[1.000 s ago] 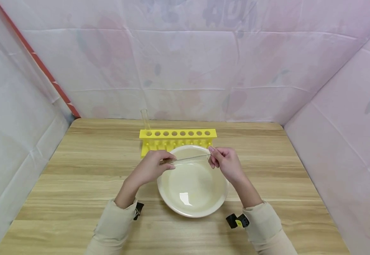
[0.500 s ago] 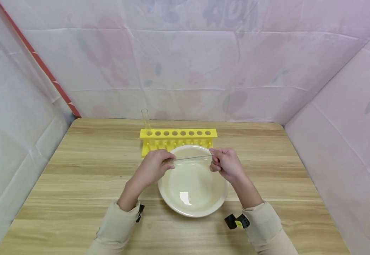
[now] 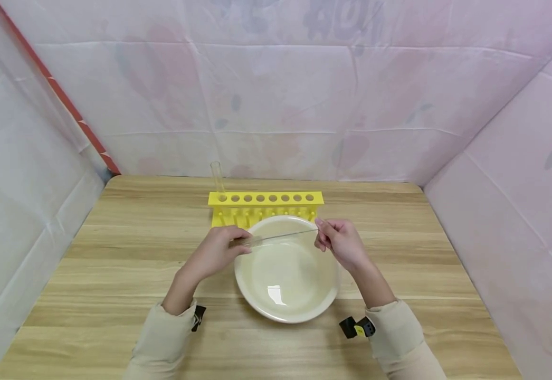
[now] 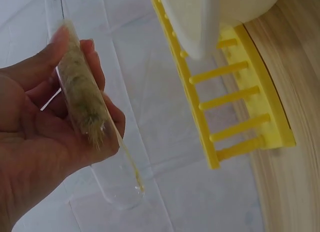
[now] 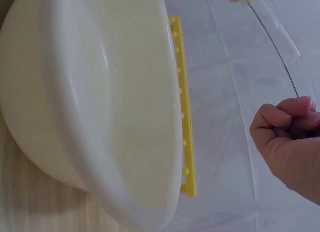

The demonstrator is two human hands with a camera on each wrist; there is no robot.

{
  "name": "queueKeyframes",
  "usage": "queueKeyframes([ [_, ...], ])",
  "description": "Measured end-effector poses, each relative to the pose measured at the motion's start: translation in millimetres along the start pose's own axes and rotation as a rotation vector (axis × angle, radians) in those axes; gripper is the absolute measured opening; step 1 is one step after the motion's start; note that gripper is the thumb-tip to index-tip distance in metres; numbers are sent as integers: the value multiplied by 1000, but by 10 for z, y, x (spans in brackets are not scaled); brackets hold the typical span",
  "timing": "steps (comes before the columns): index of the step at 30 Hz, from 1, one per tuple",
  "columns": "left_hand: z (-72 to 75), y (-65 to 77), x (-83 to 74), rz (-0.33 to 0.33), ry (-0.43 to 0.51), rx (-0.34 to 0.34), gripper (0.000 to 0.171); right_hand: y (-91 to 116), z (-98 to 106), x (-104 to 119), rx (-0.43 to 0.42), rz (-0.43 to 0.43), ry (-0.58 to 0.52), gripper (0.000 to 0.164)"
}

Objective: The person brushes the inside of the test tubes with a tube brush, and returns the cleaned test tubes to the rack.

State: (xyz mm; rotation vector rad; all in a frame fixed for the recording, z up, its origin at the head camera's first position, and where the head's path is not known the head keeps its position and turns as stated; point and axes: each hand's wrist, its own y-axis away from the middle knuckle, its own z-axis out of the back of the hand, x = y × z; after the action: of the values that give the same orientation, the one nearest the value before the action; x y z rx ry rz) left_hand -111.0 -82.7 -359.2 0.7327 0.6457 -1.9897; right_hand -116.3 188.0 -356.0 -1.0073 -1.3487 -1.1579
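Observation:
Over the far part of the bowl, my left hand [image 3: 216, 250] grips a clear glass test tube [image 4: 122, 194], held at a slant. Inside the tube sits the pale bristle head of a test tube brush [image 4: 82, 89], short of the rounded closed end. A yellow streak shows along the tube's lower wall. The brush's twisted wire handle [image 5: 280, 52] runs out of the tube's mouth towards the right. My right hand [image 3: 344, 244] pinches that wire near its end, the other fingers curled in. Below both hands stands a cream bowl [image 3: 300, 318] with liquid in it.
Just behind the bowl is a yellow test tube rack [image 3: 254, 202], its lower part overlapped by the bowl in the head view. Another glass test tube [image 3: 216, 177] stands upright in the rack's leftmost hole. Patterned cloth [image 3: 276, 95] walls enclose the wooden table [image 3: 114, 264].
My left hand has drawn left with the tube, and its fingers have shifted a little. The right hand stays almost in place on the wire, so the gap between the hands is wider.

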Motion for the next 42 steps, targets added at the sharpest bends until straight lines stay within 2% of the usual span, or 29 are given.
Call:
queueKeyframes([
  [2,26,15,16,-11,14,11,18,-3,8,-4,-14,23,68,42],
  [4,41,22,22,-13,13,14,18,-4,12,4,-22,18,76,42],
  [11,19,28,23,-7,-88,-60,22,-20,40,31,-5,-126,-204,47],
  [16,19,40,12,-4,-119,-91,23,-24,85,19,7,-204,-282,49],
  [19,24,49,25,-13,-117,-84,23,-20,111,19,0,-203,-267,48],
  [25,54,77,76,-20,-70,-43,24,15,192,8,-21,-84,-138,44],
  [30,75,79,79,-16,-59,-15,22,37,240,-6,-38,-39,-105,45],
  [38,68,76,76,-7,-61,-34,23,62,306,36,-27,-123,-197,46],
  [42,64,78,83,1,-55,-31,22,78,340,29,-16,-128,-206,46],
])
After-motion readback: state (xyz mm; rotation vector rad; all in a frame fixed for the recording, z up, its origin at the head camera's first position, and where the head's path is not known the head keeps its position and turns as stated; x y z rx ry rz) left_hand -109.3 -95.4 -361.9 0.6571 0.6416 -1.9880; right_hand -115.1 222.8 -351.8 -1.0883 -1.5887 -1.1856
